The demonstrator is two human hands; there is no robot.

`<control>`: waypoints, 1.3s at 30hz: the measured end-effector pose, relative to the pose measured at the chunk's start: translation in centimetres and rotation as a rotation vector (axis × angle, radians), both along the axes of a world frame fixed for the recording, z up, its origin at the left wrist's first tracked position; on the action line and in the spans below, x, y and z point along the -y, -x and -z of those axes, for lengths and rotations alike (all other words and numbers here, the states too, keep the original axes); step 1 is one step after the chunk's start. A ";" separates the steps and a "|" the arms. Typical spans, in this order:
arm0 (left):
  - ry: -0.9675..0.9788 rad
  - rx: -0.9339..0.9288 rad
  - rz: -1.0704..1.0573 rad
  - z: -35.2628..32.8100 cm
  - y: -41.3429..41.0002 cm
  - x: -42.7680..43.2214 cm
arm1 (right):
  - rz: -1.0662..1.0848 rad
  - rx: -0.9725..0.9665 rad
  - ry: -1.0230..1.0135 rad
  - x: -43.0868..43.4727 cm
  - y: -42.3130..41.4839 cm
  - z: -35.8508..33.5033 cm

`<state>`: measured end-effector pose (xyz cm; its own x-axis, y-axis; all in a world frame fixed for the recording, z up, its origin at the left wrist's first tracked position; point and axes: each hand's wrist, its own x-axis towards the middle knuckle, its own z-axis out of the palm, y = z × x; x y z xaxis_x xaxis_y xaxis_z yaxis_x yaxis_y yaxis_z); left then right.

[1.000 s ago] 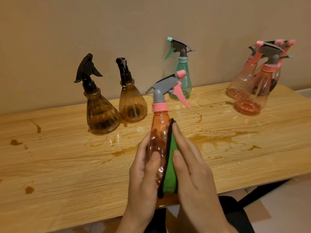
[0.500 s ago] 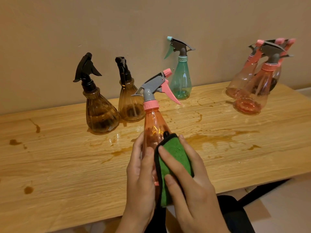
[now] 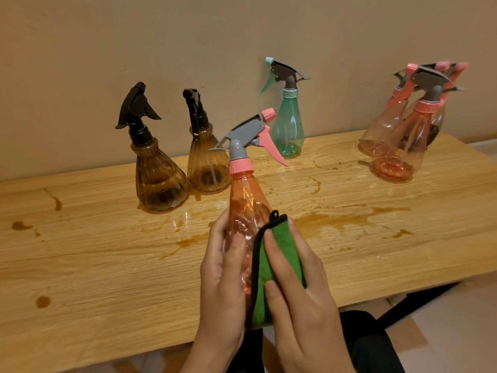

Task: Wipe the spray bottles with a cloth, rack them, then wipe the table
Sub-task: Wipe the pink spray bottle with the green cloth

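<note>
An orange spray bottle (image 3: 246,203) with a grey head and pink trigger is held above the front of the wooden table (image 3: 107,251). My left hand (image 3: 223,281) grips its lower body, thumb on the front. My right hand (image 3: 298,289) presses a green cloth (image 3: 279,254) with black edging against the bottle's right side, fingers curled over the cloth. Two brown bottles (image 3: 158,181) (image 3: 205,162) with black heads stand at the back left. A green bottle (image 3: 287,127) stands by the wall.
Three pink bottles (image 3: 403,146) cluster at the back right of the table. Brown liquid stains (image 3: 336,219) and drops (image 3: 43,301) spread over the wet tabletop. The beige wall runs close behind the bottles. A dark table leg (image 3: 414,302) shows at lower right.
The cloth has turned from edge-on to flat against the bottle's right side. The bottle has tilted slightly left, and my right hand has slid down over its lower body.
</note>
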<state>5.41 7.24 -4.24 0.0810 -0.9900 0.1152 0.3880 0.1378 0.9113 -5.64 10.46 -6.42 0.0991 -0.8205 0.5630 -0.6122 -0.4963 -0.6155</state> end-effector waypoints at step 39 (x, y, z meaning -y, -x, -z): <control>0.092 0.166 0.042 0.5 0.3 -0.1 | -0.104 0.463 -0.215 1.6 1.4 -2.4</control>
